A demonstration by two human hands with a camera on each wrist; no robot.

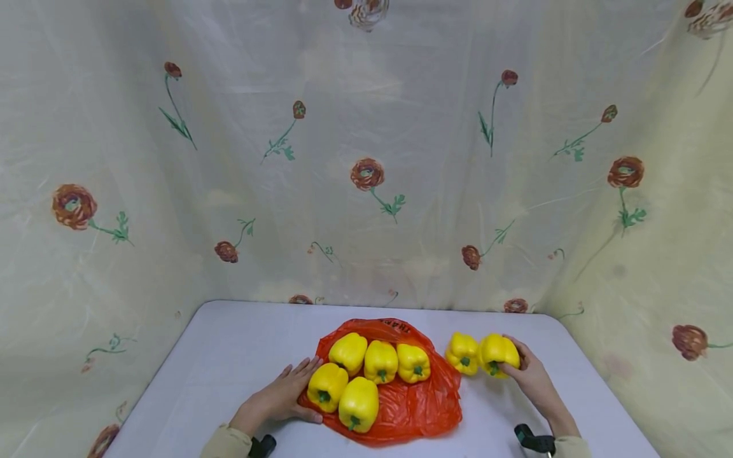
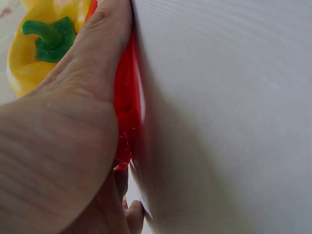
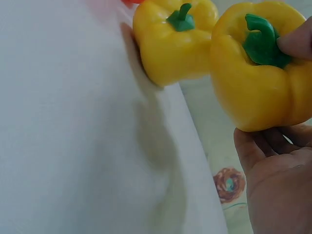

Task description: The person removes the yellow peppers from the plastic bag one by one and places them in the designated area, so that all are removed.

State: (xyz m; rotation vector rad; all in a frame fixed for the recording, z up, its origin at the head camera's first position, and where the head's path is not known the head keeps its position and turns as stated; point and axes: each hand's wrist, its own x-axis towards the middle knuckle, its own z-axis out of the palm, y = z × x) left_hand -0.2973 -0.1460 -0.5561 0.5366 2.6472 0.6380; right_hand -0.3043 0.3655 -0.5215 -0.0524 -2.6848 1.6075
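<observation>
My right hand (image 1: pixel 530 374) holds a yellow bell pepper (image 3: pixel 258 92), thumb by its green stem and fingers around the far side. A second yellow bell pepper (image 1: pixel 462 353) stands on the table just left of it. On a flattened red plastic bag (image 1: pixel 406 410) sit several more yellow bell peppers (image 1: pixel 358 405), stems mostly toward me. My left hand (image 1: pixel 283 393) lies at the bag's left edge with fingers extended, beside the nearest pepper (image 1: pixel 328 387). In the left wrist view, the red plastic shows under that hand, and a pepper's green stem (image 2: pixel 48 39) sits beyond the thumb.
The white table (image 1: pixel 246 337) has rounded far corners. Curtains (image 1: pixel 366 254) printed with flowers hang behind it and on both sides. Dark wrist-worn devices (image 1: pixel 534 439) show near both sleeves. Black lettering marks the bag's far edge.
</observation>
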